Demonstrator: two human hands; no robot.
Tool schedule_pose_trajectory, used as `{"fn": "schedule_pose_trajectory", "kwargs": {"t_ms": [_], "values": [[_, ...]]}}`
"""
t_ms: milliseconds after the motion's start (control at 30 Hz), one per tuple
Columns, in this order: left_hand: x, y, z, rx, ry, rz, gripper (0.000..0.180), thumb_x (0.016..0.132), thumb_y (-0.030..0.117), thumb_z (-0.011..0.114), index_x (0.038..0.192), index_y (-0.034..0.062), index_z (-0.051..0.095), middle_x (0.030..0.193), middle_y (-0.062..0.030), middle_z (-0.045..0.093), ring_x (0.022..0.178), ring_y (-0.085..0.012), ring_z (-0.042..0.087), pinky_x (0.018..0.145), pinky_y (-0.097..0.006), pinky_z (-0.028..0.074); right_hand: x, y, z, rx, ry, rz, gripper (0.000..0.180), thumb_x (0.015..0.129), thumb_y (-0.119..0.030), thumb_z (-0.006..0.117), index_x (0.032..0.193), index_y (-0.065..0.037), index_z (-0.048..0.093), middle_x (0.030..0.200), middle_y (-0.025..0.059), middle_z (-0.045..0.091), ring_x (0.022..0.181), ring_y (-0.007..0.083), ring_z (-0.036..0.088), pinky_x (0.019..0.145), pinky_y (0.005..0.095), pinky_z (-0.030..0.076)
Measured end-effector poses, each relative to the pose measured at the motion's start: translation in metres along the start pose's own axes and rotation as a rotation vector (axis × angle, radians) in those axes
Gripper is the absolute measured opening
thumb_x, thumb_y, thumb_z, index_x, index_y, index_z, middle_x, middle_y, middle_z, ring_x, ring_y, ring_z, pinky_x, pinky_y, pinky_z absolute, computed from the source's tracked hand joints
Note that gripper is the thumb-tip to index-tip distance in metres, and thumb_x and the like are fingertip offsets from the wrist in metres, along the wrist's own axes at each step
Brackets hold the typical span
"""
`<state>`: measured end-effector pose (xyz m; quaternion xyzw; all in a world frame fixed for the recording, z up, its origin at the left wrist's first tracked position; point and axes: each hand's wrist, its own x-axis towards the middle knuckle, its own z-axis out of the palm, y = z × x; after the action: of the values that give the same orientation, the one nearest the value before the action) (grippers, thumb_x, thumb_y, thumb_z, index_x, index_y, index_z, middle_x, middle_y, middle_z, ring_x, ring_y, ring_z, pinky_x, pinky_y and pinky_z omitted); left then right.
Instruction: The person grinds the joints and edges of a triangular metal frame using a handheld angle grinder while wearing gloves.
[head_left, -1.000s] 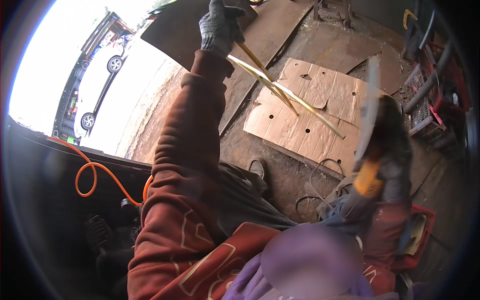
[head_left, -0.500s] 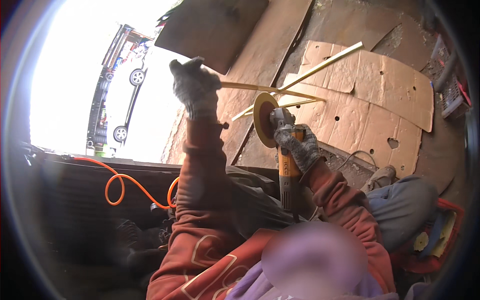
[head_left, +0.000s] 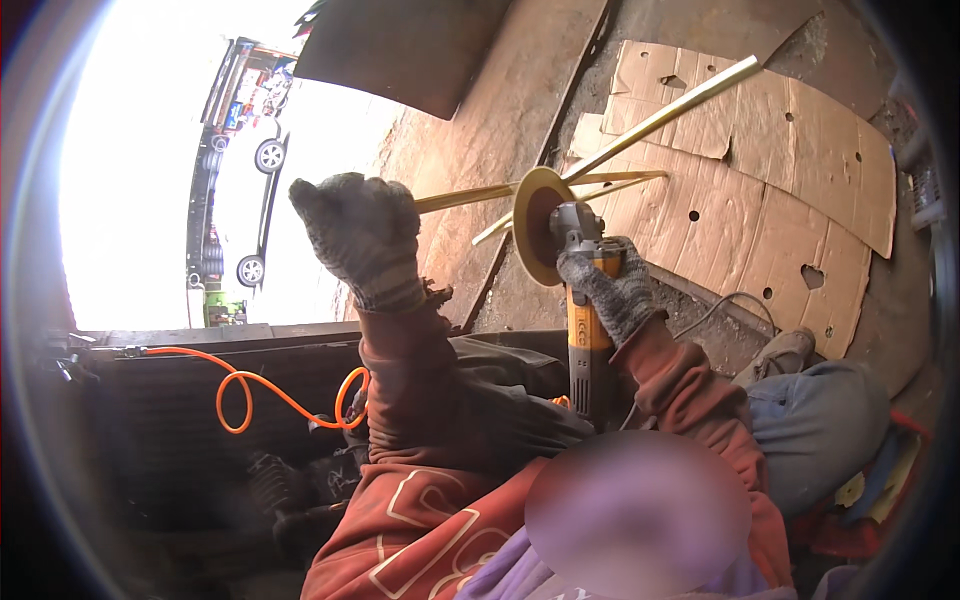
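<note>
My left hand (head_left: 365,240), in a grey knitted glove, is closed round one end of a brass-coloured metal frame. Its thin bars (head_left: 680,110) cross one another, and one long bar slants up to the right over the cardboard. My right hand (head_left: 620,285), gloved too, grips the head end of a yellow and black angle grinder (head_left: 588,340), whose body points down toward me. The grinder's round tan disc (head_left: 540,230) stands on edge beside the crossing of the bars and hides part of it. Whether disc and metal touch, I cannot tell.
Flattened cardboard (head_left: 740,220) with holes covers the floor at the right. A dark sheet (head_left: 400,50) lies at the top. An orange hose (head_left: 290,400) loops at the left. Beside my knee is a red crate (head_left: 895,490). A car (head_left: 265,205) stands outside.
My left hand has moved left and down, nearer to me, with the frame. The long bar's far end now reaches further up and right. The grinder sits slightly lower and to the right.
</note>
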<state>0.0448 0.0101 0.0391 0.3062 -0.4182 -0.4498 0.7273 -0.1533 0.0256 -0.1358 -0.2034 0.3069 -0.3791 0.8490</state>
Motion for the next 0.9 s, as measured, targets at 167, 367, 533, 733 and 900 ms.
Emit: {"fn": "schedule_pose_trajectory", "kwargs": {"t_ms": [167, 367, 533, 733, 900], "values": [[-0.006, 0.002, -0.002, 0.159, -0.205, -0.016, 0.043, 0.098, 0.047, 0.034, 0.068, 0.0197, 0.048, 0.058, 0.0027, 0.044, 0.058, -0.0149, 0.045, 0.064, -0.035, 0.037, -0.018, 0.004, 0.026, 0.181, -0.107, -0.106, 0.047, 0.073, -0.014, 0.080, 0.107, -0.006, 0.048, 0.094, 0.0067, 0.061, 0.079, 0.0120, 0.060, 0.066, 0.0267, 0.053], [0.001, -0.008, 0.023, 0.242, 0.026, 0.042, 0.046, 0.099, 0.045, 0.033, 0.071, 0.0111, 0.046, 0.050, -0.0019, 0.033, 0.038, -0.0199, 0.032, 0.040, -0.037, 0.036, -0.009, -0.011, 0.007, 0.148, -0.084, -0.055, 0.044, 0.073, -0.008, 0.078, 0.106, -0.004, 0.048, 0.092, 0.0087, 0.063, 0.075, 0.0130, 0.062, 0.065, 0.0271, 0.053], [-0.004, -0.014, 0.020, 0.120, -0.146, 0.059, 0.047, 0.100, 0.044, 0.032, 0.074, 0.0094, 0.051, 0.051, -0.0055, 0.039, 0.037, -0.0216, 0.035, 0.035, -0.036, 0.035, -0.024, -0.002, 0.017, 0.204, -0.118, -0.184, 0.030, 0.078, -0.009, 0.074, 0.100, -0.008, 0.053, 0.087, 0.0082, 0.064, 0.075, 0.0144, 0.062, 0.063, 0.0278, 0.053], [-0.014, -0.009, 0.029, 0.064, -0.149, 0.017, 0.051, 0.101, 0.042, 0.027, 0.080, 0.0073, 0.058, 0.060, -0.0086, 0.051, 0.045, -0.0211, 0.042, 0.043, -0.035, 0.037, -0.027, -0.001, 0.019, 0.218, -0.120, -0.219, 0.036, 0.077, -0.013, 0.076, 0.104, -0.007, 0.052, 0.090, 0.0080, 0.063, 0.076, 0.0147, 0.062, 0.063, 0.0284, 0.053], [0.003, -0.013, 0.017, 0.063, -0.508, -0.051, 0.053, 0.101, 0.040, 0.023, 0.087, 0.0053, 0.061, 0.064, -0.0098, 0.054, 0.050, -0.0221, 0.043, 0.052, -0.038, 0.038, -0.027, -0.013, 0.003, 0.219, -0.032, -0.159, 0.034, 0.076, -0.011, 0.076, 0.098, -0.008, 0.050, 0.085, 0.0062, 0.063, 0.071, 0.0120, 0.061, 0.062, 0.0260, 0.053]]}}
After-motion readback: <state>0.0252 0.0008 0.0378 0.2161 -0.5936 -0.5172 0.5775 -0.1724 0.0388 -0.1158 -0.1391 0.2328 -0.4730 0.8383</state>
